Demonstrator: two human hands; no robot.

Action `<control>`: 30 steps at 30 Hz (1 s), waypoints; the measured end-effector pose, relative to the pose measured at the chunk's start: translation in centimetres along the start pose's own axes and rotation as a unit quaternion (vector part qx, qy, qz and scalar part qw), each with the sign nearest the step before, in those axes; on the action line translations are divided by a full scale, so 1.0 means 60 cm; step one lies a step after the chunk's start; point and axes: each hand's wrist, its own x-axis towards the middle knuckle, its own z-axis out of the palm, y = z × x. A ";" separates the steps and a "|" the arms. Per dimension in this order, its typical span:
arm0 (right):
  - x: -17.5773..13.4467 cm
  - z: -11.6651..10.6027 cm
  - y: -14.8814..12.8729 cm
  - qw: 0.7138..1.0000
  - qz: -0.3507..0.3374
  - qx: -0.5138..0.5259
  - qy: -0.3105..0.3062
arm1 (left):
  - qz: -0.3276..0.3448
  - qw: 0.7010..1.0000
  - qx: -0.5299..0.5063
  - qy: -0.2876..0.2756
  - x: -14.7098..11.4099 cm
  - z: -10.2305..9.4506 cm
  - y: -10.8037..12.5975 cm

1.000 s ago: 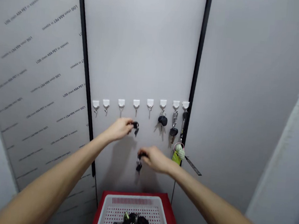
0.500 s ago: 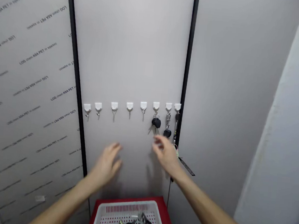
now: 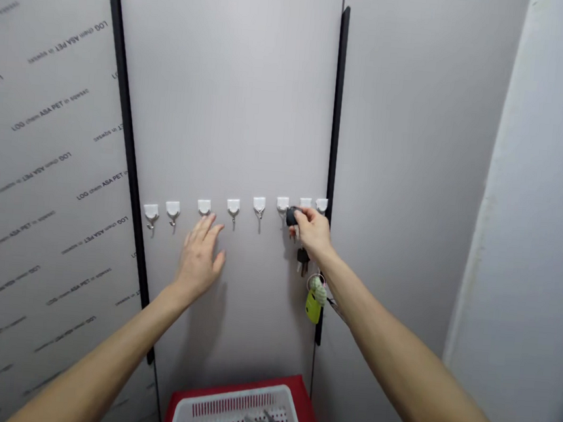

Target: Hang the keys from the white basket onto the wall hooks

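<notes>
My right hand (image 3: 313, 231) pinches the dark head of a key bunch (image 3: 291, 216) just below a white hook (image 3: 283, 204). Whether its ring still sits on that hook is hard to make out. Under this hand hang black-headed keys (image 3: 303, 257), and lower still a green-and-white charm with a yellow-green tag (image 3: 313, 306). My left hand (image 3: 199, 256) is spread near the panel, its fingertips just below another white hook (image 3: 203, 207), with nothing in it.
Several white hooks, among them one at the left end (image 3: 151, 212), line the grey panel (image 3: 232, 101). Black strip handles (image 3: 340, 78) run down both sides. Below, a white basket (image 3: 232, 404) with several keys stands on a red surface (image 3: 310, 417).
My right hand has risen to the key bunch and closed on its dark head. My left hand has moved up toward the hooks and spread. The view has shifted slightly.
</notes>
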 end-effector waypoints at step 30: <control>-0.009 -0.073 0.040 0.918 -0.064 -0.391 0.013 | -0.109 0.932 -0.303 -0.167 0.188 0.028 0.126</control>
